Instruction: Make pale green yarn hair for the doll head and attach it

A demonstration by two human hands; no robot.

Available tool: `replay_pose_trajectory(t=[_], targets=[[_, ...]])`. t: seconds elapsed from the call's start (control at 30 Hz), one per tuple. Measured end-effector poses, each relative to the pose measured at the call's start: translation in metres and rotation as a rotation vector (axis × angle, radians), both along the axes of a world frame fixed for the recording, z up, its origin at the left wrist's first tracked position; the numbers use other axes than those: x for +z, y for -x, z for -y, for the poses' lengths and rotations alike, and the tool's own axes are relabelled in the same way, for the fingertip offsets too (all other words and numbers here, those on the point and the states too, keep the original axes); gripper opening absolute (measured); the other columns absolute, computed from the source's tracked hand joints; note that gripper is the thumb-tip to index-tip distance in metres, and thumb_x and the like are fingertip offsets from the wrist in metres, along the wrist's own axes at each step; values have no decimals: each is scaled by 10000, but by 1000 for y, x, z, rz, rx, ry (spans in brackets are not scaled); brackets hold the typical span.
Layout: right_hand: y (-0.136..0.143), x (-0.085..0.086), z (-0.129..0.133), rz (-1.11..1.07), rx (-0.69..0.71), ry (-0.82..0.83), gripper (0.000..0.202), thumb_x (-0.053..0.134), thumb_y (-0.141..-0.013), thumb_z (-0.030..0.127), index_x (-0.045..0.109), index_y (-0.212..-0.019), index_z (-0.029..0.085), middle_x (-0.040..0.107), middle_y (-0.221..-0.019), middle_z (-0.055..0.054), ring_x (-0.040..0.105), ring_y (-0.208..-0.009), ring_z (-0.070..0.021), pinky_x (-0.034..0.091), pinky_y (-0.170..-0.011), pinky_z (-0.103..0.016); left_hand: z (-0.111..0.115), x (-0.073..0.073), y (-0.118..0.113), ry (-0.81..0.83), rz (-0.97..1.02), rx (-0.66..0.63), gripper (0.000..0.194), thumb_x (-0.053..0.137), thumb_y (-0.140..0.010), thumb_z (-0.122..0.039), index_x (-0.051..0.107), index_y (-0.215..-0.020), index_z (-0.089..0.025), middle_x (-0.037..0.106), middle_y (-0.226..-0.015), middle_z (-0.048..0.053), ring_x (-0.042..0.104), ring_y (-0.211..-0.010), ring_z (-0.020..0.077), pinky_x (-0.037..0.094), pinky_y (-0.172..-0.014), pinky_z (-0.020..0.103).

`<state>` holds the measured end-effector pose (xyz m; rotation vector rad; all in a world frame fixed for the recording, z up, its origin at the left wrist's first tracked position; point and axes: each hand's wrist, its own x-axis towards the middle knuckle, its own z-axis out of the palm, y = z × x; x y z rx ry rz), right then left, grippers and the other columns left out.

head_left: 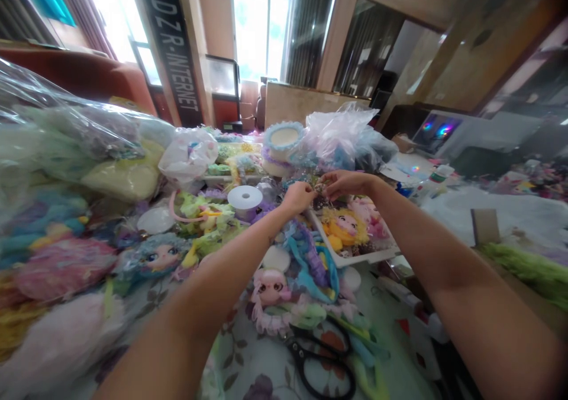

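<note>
Both arms reach far across the cluttered table. My left hand (pixel 300 199) is closed with its fingertips pinched, at the upper left corner of a white tray (pixel 373 257). Close beside it, my right hand (pixel 344 184) also pinches, its fingers bent over a small glittery bit (pixel 320 188) that is too small to name. Below the hands, the tray holds a doll head with yellow hair (pixel 348 225) and pink pieces (pixel 377 216). A spool of white ribbon (pixel 245 197) stands left of my left hand. Blue and purple ribbons (pixel 313 261) lie in front of the tray.
Black-handled scissors (pixel 322 358) lie near the front edge by a pink doll head (pixel 270 287). A blue-haired doll head (pixel 162 255) and large clear plastic bags (pixel 80 139) crowd the left. A ruffled round box (pixel 284 139) stands at the back; a bottle (pixel 437 178) is at right.
</note>
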<state>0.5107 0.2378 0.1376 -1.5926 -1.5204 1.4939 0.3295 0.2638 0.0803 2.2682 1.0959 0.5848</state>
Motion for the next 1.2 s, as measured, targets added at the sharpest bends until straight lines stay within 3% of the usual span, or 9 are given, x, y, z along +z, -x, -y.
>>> replay_pose_trajectory(t=[0.23,0.37,0.53,0.7,0.8,0.97,1.07,1.13,1.2], targets=[[0,2,-4,11,-82,-98,330,831,-628,128,617,-877,155,664,-643,19,604,-521,-87,535,-525,-186,-8,15,21,16,-124,-74,262,588,-913,-348,632,-1053,-131,657,-1060,70,643,-928,191,548,-816,391],[-1,-2,-10,70,-140,-177,260,829,-654,172,629,-819,160,635,-608,32,580,-519,-76,505,-518,-173,-2,23,24,22,-106,-169,123,699,-796,-234,714,-862,-132,696,-803,19,644,-807,176,510,-790,306],[-12,-12,-9,266,-145,-160,231,854,-643,180,663,-770,151,663,-644,9,627,-607,-113,560,-657,-235,-4,36,44,76,-61,-232,58,711,-675,-172,750,-702,-137,646,-583,-13,572,-618,137,433,-635,240],[-5,-34,-10,564,-104,-19,258,653,-893,301,642,-1087,132,671,-1057,-83,660,-896,-196,567,-789,-376,-6,56,99,151,-4,-162,111,704,-657,-223,722,-699,-122,629,-562,6,559,-581,138,438,-620,263],[7,-47,-20,657,-87,-13,335,577,-943,335,567,-1233,168,596,-1239,-89,624,-1039,-223,544,-863,-430,19,71,152,184,133,-52,232,686,-708,-358,711,-805,-149,679,-690,15,594,-665,142,467,-678,268],[21,-46,-26,599,33,-55,307,579,-941,336,592,-1198,169,612,-1212,-81,632,-1013,-219,550,-850,-412,102,74,261,274,395,214,210,745,-671,-449,724,-791,-278,712,-723,-33,629,-701,171,490,-667,285],[26,-28,-18,453,96,-105,182,645,-887,259,690,-794,109,687,-790,-59,650,-730,-154,538,-738,-302,151,58,310,351,616,406,126,737,-705,-393,720,-742,-274,688,-706,-55,613,-693,153,491,-699,331],[35,-9,-10,314,123,-151,174,801,-704,186,657,-617,141,577,-518,3,610,-567,-152,551,-647,-305,174,41,327,381,740,484,165,777,-664,-412,720,-705,-263,670,-698,-21,596,-698,171,497,-665,338],[51,10,4,140,142,-206,249,866,-537,70,650,-576,188,490,-420,44,600,-525,-165,569,-633,-311,191,23,333,455,856,549,207,823,-608,-410,720,-707,-260,673,-721,1,584,-685,183,501,-641,343]])
